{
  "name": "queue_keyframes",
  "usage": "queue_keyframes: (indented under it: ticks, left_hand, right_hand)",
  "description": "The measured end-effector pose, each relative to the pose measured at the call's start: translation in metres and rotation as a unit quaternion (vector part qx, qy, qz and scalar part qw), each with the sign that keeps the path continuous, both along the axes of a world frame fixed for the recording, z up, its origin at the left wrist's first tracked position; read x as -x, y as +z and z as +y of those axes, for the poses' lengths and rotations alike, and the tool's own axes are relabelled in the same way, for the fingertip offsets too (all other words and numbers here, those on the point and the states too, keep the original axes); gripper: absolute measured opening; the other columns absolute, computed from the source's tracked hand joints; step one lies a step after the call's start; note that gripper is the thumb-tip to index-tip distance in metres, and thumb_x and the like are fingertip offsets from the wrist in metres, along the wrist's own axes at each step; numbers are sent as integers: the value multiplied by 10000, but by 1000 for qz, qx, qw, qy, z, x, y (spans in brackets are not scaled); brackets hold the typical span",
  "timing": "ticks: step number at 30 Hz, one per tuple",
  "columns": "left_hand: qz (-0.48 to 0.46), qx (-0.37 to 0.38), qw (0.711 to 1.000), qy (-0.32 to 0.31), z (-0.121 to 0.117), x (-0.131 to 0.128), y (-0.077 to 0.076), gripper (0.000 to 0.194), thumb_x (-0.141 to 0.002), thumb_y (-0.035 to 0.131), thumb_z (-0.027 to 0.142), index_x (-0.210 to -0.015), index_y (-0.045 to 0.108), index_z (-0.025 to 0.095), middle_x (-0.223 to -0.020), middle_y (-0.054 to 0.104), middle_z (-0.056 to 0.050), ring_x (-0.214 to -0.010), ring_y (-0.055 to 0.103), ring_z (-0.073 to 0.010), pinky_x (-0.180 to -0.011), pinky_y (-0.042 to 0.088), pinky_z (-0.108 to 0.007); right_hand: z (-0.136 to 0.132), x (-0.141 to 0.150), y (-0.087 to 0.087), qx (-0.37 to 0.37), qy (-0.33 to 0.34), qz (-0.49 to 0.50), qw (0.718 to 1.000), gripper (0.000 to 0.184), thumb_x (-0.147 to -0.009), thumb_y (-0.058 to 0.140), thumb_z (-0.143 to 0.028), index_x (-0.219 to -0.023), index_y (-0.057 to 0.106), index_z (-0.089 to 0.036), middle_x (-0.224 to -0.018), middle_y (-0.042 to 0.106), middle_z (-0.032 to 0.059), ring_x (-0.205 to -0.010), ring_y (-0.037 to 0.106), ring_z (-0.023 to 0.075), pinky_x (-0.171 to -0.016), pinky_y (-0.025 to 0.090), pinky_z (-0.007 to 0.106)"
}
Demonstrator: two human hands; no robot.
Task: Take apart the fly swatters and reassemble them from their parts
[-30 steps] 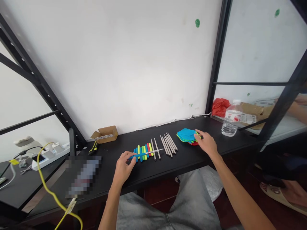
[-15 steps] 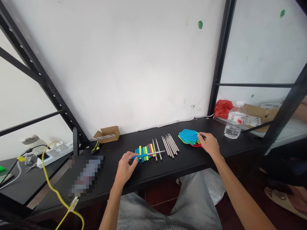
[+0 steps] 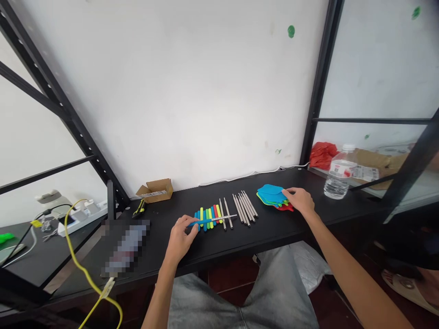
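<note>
blue-handled rod (image 3: pixel 207 220) is gripped in left hand (image 3: pixel 181 234); right hand (image 3: pixel 300 200) pinches the top blue piece (image 3: pixel 270 191).

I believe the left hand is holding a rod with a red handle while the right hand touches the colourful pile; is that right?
The rod's handle in the left hand is blue, not red, as the head view shows; the right hand does touch the pile.

This looks like a simple workroom, though the dim right side is hard to read. A black desk (image 3: pixel 156 217) and metal frame (image 3: pixel 319 82) stand against a marked wall (image 3: pixel 206 91), with a power strip (image 3: pixel 102 209) at left.
</note>
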State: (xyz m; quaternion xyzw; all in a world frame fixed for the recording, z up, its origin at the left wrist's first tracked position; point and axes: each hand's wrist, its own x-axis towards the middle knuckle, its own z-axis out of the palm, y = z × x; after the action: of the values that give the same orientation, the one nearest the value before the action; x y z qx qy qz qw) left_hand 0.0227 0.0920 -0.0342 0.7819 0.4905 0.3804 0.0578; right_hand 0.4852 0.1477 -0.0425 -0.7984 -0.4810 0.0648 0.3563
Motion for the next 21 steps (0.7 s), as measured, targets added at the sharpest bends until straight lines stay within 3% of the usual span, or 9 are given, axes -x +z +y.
queue_keyframes:
  ticks: [10, 16, 21]
  left_hand:
    - [2, -6, 1000, 9, -2, -2, 2, 256, -926, 487, 348, -974, 710, 232, -987, 659, -55, -935, 600, -212, -747, 490, -303]
    - [2, -5, 1000, 8, -2, -1, 1, 279, -932, 475, 355, -1006, 714, 232, -982, 655, -61, -909, 596, -212, -719, 473, -303]
    - [-8, 2, 1000, 13, -3, -2, 0, 289, -933, 471, 361, -1022, 709, 225, -972, 645, -61, -891, 582, -208, -698, 456, -297]
  right_hand:
    - [11, -10, -2, 23, 9, 12, 1000, 406, -775, 586, -533, -996, 771, -248, -996, 732, 112, -965, 663, 337, -750, 489, 381]
    - [18, -22, -10, -61, 19, 76, 995, 370, -782, 604, -446, -951, 778, -166, -965, 745, 129, -948, 672, 314, -827, 482, 371]
    - [22, -32, -14, -172, -15, 98, 980, 391, -781, 587, -438, -930, 756, -118, -811, 737, 122, -738, 677, 260, -700, 516, 365]
